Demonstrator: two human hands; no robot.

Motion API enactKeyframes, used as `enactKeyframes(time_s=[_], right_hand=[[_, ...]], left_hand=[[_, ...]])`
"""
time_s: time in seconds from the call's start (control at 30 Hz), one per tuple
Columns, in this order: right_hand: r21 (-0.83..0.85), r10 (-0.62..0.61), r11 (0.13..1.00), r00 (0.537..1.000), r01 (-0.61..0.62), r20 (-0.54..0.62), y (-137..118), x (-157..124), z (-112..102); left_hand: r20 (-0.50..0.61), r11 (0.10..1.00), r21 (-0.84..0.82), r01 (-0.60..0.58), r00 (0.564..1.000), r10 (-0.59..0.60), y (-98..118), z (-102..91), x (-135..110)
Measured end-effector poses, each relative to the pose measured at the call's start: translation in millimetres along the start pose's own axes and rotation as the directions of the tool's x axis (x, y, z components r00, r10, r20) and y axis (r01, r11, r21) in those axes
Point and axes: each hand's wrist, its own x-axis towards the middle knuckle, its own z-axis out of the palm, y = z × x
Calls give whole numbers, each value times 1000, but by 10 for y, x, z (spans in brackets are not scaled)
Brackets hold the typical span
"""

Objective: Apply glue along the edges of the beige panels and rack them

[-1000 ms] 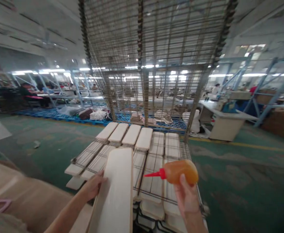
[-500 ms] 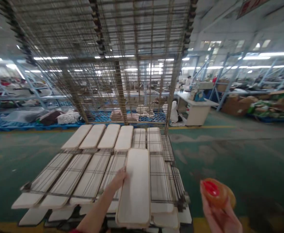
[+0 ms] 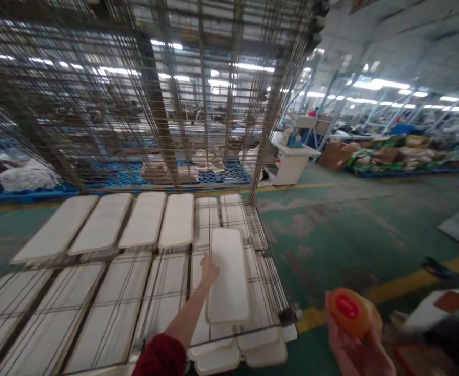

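My left hand (image 3: 209,269) grips the left edge of a white rounded rectangular panel (image 3: 231,282). That panel lies tilted over the right part of a wire rack shelf (image 3: 261,324), overlapping the panels under it; whether it rests on the wires I cannot tell. Rows of similar panels (image 3: 143,219) lie on the shelf and below its wires. Off to the right, away from the rack, my right hand (image 3: 357,339) is closed around a rounded amber-orange object with a red end (image 3: 349,310). Its exact kind is not clear.
Raised wire shelves (image 3: 167,104) stack up above the loaded one. Behind the rack are a blue pallet (image 3: 127,172) and a white sewing table (image 3: 292,162). Cartons and green bundles (image 3: 402,151) lie at the right. A dark-and-white item (image 3: 449,318) is at the lower right.
My view has swung right and closer to the rack. The panel in my left hand has moved forward over the shelf. My right hand still holds the amber object.
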Motion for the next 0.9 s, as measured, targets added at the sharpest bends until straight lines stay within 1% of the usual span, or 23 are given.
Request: enactKeyframes(time_s=[0.07,0.13,0.23,0.3,0.33,0.37,0.43,0.47,0.5,0.53,0.57,0.6,0.7,0.8,0.9], right_hand=[[6,-30,1000,1000,30,8,37,-5,15],[13,-48,999,999,48,18,55,-18,41],[16,-59,998,998,59,28,55,-16,76],[8,-62,998,997,62,47,43,12,82],[-2,-65,998,996,65,67,35,30,82],[-13,-68,998,994,69,88,28,49,83],[-30,-66,997,990,70,121,14,78,92],[-32,-57,998,991,61,122,8,85,102],[-30,-39,999,993,42,116,3,88,114],[-26,-13,1000,994,16,110,-3,86,127],[-22,12,1000,994,-9,107,-10,83,136],[-22,34,999,993,-32,111,-20,80,141],[-33,71,997,988,-67,134,-64,90,112],[-31,81,996,988,-78,132,-126,145,40],[-30,86,996,986,-82,142,-181,196,1]], left_hand=[[-68,998,61,23,998,-19,30,55,-19],[-113,997,77,25,994,-16,96,69,-54],[-150,1000,8,4,989,-2,159,0,-210],[-150,995,-97,20,988,-34,89,-60,-459],[-135,986,-161,46,988,-69,12,-74,-633],[-112,968,-230,98,986,-127,-88,-71,-830],[-49,903,-363,232,962,-267,-321,-7,-1236],[-10,818,-476,323,928,-372,-432,49,-1412],[17,730,-561,391,887,-462,-528,115,-1551],[34,666,-614,423,858,-513,-604,186,-1644],[49,603,-664,442,830,-555,-658,254,-1692],[54,559,-700,445,813,-579,-692,317,-1699],[56,475,-775,416,794,-606,-722,445,-1581],[49,441,-816,374,805,-591,-729,496,-1468],[37,427,-845,322,831,-555,-745,512,-1450]])
